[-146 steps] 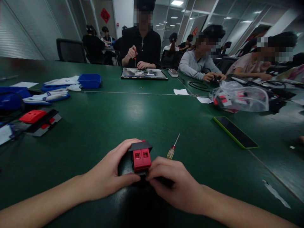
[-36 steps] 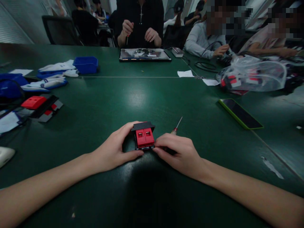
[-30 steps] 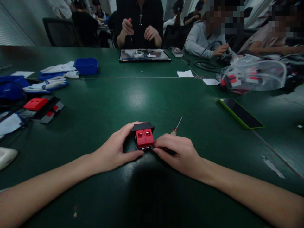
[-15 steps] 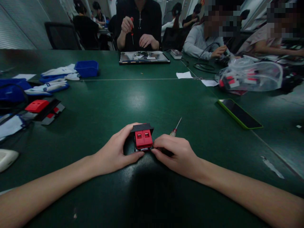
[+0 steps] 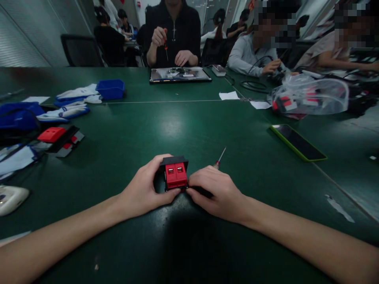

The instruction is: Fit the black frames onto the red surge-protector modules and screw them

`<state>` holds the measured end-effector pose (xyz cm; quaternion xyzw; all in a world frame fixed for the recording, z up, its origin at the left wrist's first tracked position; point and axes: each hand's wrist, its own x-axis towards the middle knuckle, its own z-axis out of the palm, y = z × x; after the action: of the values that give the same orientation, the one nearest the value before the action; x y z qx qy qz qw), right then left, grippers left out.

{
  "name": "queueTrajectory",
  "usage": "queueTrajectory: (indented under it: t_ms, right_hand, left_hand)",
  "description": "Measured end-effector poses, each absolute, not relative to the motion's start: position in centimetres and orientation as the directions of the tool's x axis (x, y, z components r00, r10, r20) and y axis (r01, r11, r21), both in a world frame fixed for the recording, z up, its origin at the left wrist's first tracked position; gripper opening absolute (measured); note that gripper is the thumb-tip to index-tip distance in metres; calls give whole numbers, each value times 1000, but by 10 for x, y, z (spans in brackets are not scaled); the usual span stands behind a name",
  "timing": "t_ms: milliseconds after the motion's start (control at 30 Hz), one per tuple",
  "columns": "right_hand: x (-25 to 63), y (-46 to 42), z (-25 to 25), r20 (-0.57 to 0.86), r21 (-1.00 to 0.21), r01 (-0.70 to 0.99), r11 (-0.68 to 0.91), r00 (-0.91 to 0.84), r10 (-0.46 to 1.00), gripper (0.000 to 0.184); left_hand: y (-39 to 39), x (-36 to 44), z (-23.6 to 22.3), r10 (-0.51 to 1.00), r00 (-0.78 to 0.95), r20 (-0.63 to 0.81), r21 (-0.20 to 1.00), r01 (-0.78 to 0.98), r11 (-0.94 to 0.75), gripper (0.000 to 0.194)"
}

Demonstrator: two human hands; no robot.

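Observation:
A small red block with a black flange (image 5: 175,177) stands on the green table, its two square, port-like openings facing me. My left hand (image 5: 148,182) is closed around its left side, thumb along the front bottom edge and fingers behind. My right hand (image 5: 217,193) is pinched at the block's lower right corner. Whether a small part sits between those fingertips is hidden. Just beyond the right knuckles lies a screwdriver (image 5: 217,163), its thin shaft pointing away and its clear handle partly covered by the hand.
A green-edged phone (image 5: 297,142) lies at right, near a clear plastic bag (image 5: 319,94). On the left are another red and black unit (image 5: 52,134), gloves (image 5: 66,112), a blue tray (image 5: 111,89) and a whitish device (image 5: 12,199). Opposite, a person holds a screwdriver over a flat panel (image 5: 180,75).
My view has tilted down since the oldest frame, bringing the whitish device in at left. Both hands have stayed at the block, which lately shifted slightly left. The person opposite raised their screwdriver.

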<state>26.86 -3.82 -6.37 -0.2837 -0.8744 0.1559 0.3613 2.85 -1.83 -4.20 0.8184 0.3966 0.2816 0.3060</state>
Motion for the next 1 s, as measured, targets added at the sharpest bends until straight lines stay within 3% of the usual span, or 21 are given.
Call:
queueTrajectory:
  t_ms: [100, 200, 233, 367, 467, 800, 1000]
  right_hand:
    - [276, -33, -58, 536, -348, 396, 850, -659, 527, 13]
    - [295, -21, -47, 457, -35, 312, 949, -840, 293, 21]
    - [303, -17, -43, 382, 0, 290, 957, -884, 268, 21]
    - [328, -5, -32, 168, -89, 419, 903, -888, 429, 36]
    - [332, -3, -32, 97, -98, 476, 874, -870, 484, 35]
    - [311, -21, -36, 281, 93, 432, 897, -876, 392, 35]
    - [305, -38, -21, 520, 138, 357, 924, -820, 239, 32]
  left_hand:
    - [-19, 29, -39, 850, 491, 192, 760, 474, -445, 62]
    - [-19, 29, -35, 871, 461, 172, 792, 461, -400, 54]
    - [-19, 28, -35, 876, 454, 164, 805, 452, -385, 51]
    - [-19, 27, -34, 890, 437, 132, 859, 398, -323, 40]
    - [-18, 26, -36, 889, 442, 119, 869, 386, -309, 41]
    - [-18, 26, -39, 891, 442, 99, 863, 407, -298, 37]
    - [-18, 26, -37, 895, 433, 111, 841, 439, -317, 38]
